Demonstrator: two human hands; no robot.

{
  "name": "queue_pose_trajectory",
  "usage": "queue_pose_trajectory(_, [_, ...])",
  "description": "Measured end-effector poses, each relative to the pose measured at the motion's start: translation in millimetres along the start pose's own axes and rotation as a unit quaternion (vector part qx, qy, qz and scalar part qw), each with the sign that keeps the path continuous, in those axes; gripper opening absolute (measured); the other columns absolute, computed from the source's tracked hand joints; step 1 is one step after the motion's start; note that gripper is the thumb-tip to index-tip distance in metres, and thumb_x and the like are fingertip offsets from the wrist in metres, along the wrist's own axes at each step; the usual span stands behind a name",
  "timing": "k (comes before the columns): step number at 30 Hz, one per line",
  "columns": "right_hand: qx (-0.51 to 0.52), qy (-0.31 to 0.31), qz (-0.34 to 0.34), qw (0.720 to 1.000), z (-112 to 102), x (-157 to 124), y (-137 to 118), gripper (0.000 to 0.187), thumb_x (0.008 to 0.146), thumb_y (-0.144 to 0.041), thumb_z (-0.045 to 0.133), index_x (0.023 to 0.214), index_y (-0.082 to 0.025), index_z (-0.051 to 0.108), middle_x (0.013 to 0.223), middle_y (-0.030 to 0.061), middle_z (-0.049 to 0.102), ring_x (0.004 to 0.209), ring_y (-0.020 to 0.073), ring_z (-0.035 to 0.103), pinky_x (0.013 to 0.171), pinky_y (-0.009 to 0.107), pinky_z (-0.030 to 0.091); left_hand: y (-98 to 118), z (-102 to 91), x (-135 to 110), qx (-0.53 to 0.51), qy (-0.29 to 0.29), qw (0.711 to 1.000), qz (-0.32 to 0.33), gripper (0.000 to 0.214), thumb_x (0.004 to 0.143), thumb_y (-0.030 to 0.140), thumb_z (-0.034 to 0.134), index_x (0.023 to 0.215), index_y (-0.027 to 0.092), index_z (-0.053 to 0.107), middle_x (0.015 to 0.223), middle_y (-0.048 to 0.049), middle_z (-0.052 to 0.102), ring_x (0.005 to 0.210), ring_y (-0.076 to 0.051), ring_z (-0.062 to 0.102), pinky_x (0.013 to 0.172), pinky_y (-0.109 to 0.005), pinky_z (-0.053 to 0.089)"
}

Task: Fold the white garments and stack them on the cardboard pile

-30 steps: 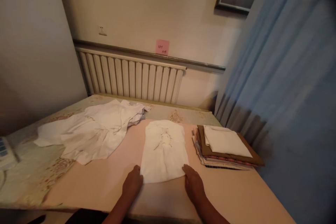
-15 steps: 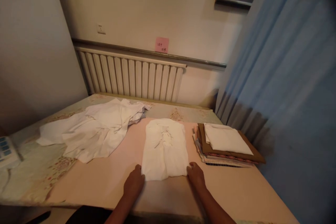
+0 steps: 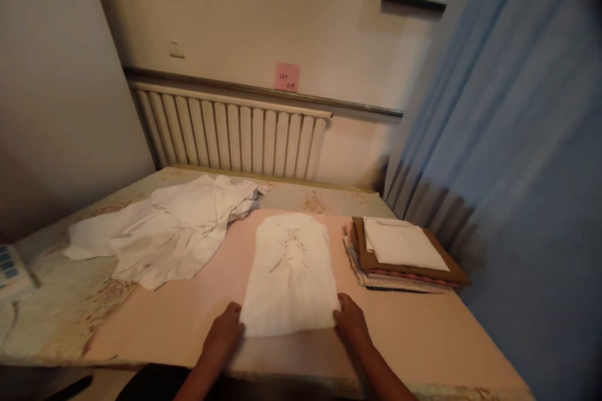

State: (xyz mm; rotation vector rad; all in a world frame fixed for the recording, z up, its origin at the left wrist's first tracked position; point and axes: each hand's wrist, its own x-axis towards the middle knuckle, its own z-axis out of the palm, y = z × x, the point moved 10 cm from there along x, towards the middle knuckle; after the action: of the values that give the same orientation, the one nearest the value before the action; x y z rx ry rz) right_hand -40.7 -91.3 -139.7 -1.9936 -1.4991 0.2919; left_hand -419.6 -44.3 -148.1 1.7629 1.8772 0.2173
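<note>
A folded white garment (image 3: 290,276) lies flat on the pink table top (image 3: 414,332) in front of me. My left hand (image 3: 222,338) grips its near left corner, fingers curled on the cloth. My right hand (image 3: 350,321) pinches the near right corner. Both hands sit close to the table's front edge.
A heap of crumpled white clothes (image 3: 164,235) lies to the left on a flowered cloth. A stack of folded items (image 3: 399,254), white on brown, stands to the right. A white device (image 3: 9,266) sits at the far left edge. A radiator (image 3: 230,135) and blue curtain (image 3: 508,138) stand behind.
Both hands drew the garment's near edge a little toward me and to the left; the cloth now lies smoother and flatter than half a second ago.
</note>
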Motion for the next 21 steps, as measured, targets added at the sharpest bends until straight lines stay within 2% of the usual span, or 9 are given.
queue_pose_trajectory(2, [-0.017, 0.005, -0.008, 1.0, -4.6, -8.1, 0.5, 0.042, 0.067, -0.015, 0.046, 0.105, -0.019, 0.065, 0.089, 0.0075, 0.073, 0.079, 0.0218, 0.069, 0.07, 0.029, 0.051, -2.4, -2.0, -9.3, 0.017, 0.002, 1.0, -0.001, 0.028, 0.078, 0.013, 0.043, 0.105, 0.02, 0.051, 0.093, -0.0069, 0.068, 0.089, -0.021, 0.064, 0.076, -0.029, 0.042])
queue_pose_trajectory(4, [-0.054, 0.047, -0.041, 0.997, -16.0, -16.0, -9.1, 0.042, 0.072, -0.016, 0.046, 0.11, -0.016, 0.063, 0.101, 0.0119, 0.071, 0.091, 0.025, 0.067, 0.079, 0.034, 0.051, 6.3, -9.0, -19.1, 0.061, 0.041, 0.997, 0.017, 0.029, 0.082, 0.015, 0.04, 0.108, 0.017, 0.052, 0.099, -0.011, 0.066, 0.095, -0.025, 0.062, 0.08, -0.034, 0.043])
queue_pose_trajectory(7, [-0.087, 0.123, -0.141, 0.978, -26.7, -28.0, -45.3, 0.043, 0.084, -0.019, 0.042, 0.123, -0.012, 0.057, 0.124, 0.0173, 0.06, 0.115, 0.0284, 0.056, 0.098, 0.043, 0.044, 44.4, -12.3, -30.9, 0.131, 0.132, 0.978, 0.089, 0.035, 0.085, 0.019, 0.039, 0.116, 0.013, 0.053, 0.116, -0.0166, 0.062, 0.112, -0.029, 0.055, 0.093, -0.04, 0.039])
queue_pose_trajectory(10, [-0.085, 0.128, -0.246, 0.957, -9.4, -36.5, -87.0, 0.045, 0.09, -0.02, 0.037, 0.132, -0.013, 0.05, 0.136, 0.0155, 0.052, 0.127, 0.0253, 0.047, 0.104, 0.044, 0.041, 92.5, 8.0, -35.2, 0.13, 0.193, 0.955, 0.183, 0.046, 0.089, 0.022, 0.036, 0.134, 0.014, 0.045, 0.143, -0.0143, 0.046, 0.135, -0.026, 0.036, 0.109, -0.04, 0.029])
queue_pose_trajectory(13, [-0.113, 0.092, -0.328, 0.934, 20.1, -43.8, -115.2, 0.047, 0.09, -0.016, 0.038, 0.136, -0.015, 0.047, 0.141, 0.0124, 0.048, 0.134, 0.024, 0.039, 0.108, 0.045, 0.036, 131.4, 42.9, -35.8, 0.138, 0.194, 0.925, 0.295, 0.05, 0.092, 0.024, 0.035, 0.141, 0.018, 0.04, 0.151, -0.0094, 0.036, 0.141, -0.026, 0.026, 0.114, -0.045, 0.024])
queue_pose_trajectory(16, [-0.142, 0.035, -0.354, 0.924, 40.7, -48.0, -117.7, 0.046, 0.09, -0.022, 0.047, 0.136, -0.018, 0.047, 0.143, 0.0105, 0.046, 0.137, 0.0258, 0.034, 0.112, 0.049, 0.029, 139.0, 62.6, -32.0, 0.157, 0.187, 0.913, 0.328, 0.053, 0.091, 0.029, 0.04, 0.143, 0.023, 0.038, 0.152, -0.0069, 0.034, 0.142, -0.027, 0.026, 0.114, -0.051, 0.023])
queue_pose_trajectory(19, [-0.157, 0.002, -0.341, 0.927, 44.6, -47.5, -104.5, 0.049, 0.091, -0.03, 0.05, 0.139, -0.021, 0.045, 0.145, 0.0082, 0.043, 0.138, 0.0258, 0.033, 0.113, 0.05, 0.027, 131.7, 66.1, -28.2, 0.171, 0.179, 0.912, 0.328, 0.057, 0.09, 0.035, 0.043, 0.145, 0.024, 0.036, 0.153, -0.0063, 0.033, 0.142, -0.028, 0.026, 0.115, -0.052, 0.023])
queue_pose_trajectory(21, [-0.163, 0.002, -0.327, 0.931, 42.4, -45.4, -93.9, 0.051, 0.091, -0.032, 0.05, 0.14, -0.021, 0.042, 0.147, 0.0075, 0.041, 0.138, 0.0259, 0.033, 0.113, 0.049, 0.027, 126.8, 63.9, -27.0, 0.177, 0.177, 0.911, 0.327, 0.058, 0.09, 0.038, 0.043, 0.145, 0.023, 0.035, 0.153, -0.0062, 0.032, 0.142, -0.028, 0.026, 0.115, -0.052, 0.021])
